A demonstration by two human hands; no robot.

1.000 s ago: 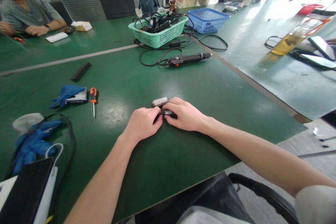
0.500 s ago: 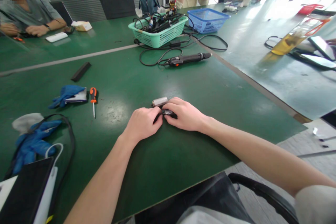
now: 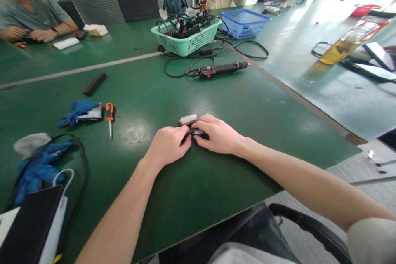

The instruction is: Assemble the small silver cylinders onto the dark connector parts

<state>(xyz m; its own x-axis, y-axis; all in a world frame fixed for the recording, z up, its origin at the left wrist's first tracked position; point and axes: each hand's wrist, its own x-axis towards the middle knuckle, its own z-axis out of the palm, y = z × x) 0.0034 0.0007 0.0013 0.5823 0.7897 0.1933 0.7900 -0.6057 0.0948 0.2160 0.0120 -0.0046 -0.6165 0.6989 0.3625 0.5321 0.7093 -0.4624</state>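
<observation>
My left hand (image 3: pixel 168 145) and my right hand (image 3: pixel 217 134) rest on the green table (image 3: pixel 216 103) with their fingertips meeting. Both are curled and pinch a small dark part (image 3: pixel 197 132) between them; most of it is hidden by the fingers. A short silver cylinder (image 3: pixel 188 119) lies on the table just beyond my fingers, touching or nearly touching the right hand.
An orange-handled screwdriver (image 3: pixel 109 115) and blue gloves (image 3: pixel 77 110) lie to the left. A corded electric screwdriver (image 3: pixel 221 69), a green basket (image 3: pixel 187 37) of cables and a blue basket (image 3: pixel 244 20) stand farther off. Other people sit at the far side. A black device (image 3: pixel 31 222) lies near left.
</observation>
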